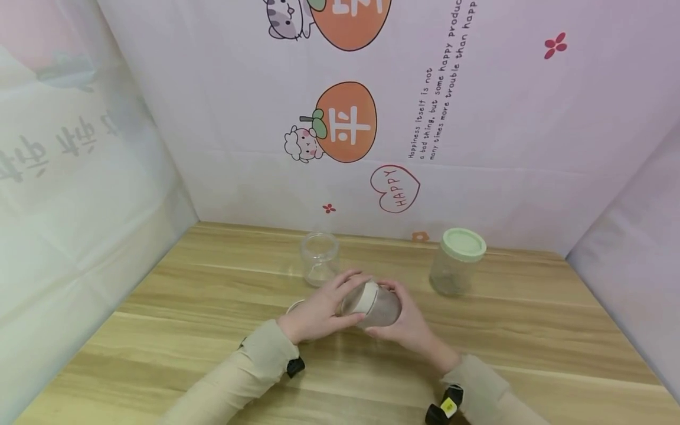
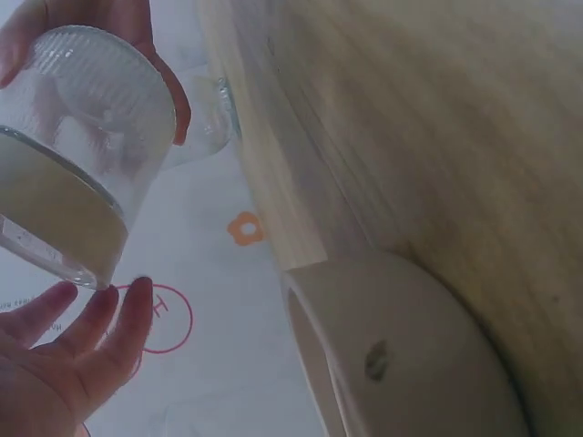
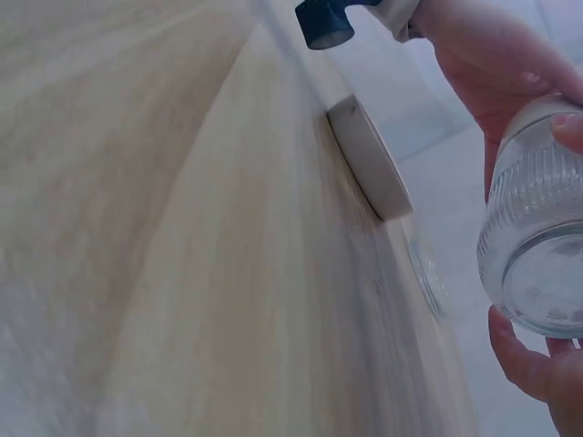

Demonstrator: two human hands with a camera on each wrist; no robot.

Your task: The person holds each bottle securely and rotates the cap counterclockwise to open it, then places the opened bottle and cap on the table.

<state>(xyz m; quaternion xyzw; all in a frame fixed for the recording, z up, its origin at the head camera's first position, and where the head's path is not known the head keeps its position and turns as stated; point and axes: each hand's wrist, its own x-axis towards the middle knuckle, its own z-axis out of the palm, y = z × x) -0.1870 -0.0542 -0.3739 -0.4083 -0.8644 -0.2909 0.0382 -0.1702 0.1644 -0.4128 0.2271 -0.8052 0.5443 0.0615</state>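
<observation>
A ribbed clear glass jar (image 1: pixel 386 307) with a cream band (image 2: pixel 59 200) near its top is held tilted above the table, its base toward the right. My right hand (image 1: pixel 406 321) grips the glass body, with the thumb on one side and fingers on the other. At the banded end, my left hand (image 1: pixel 319 310) holds the jar between thumb and fingers; its fingertips touch the rim in the left wrist view. Beside the left hand, a beige round lid (image 2: pixel 428 355) stands on the table, mostly hidden by that hand in the head view.
An uncovered clear glass jar (image 1: pixel 320 268) stands behind the left hand. Farther right is a glass jar with a pale green lid (image 1: pixel 464 245). The wooden table (image 1: pixel 531 319) ends at a printed cloth backdrop (image 1: pixel 478 195), with cloth walls on both sides.
</observation>
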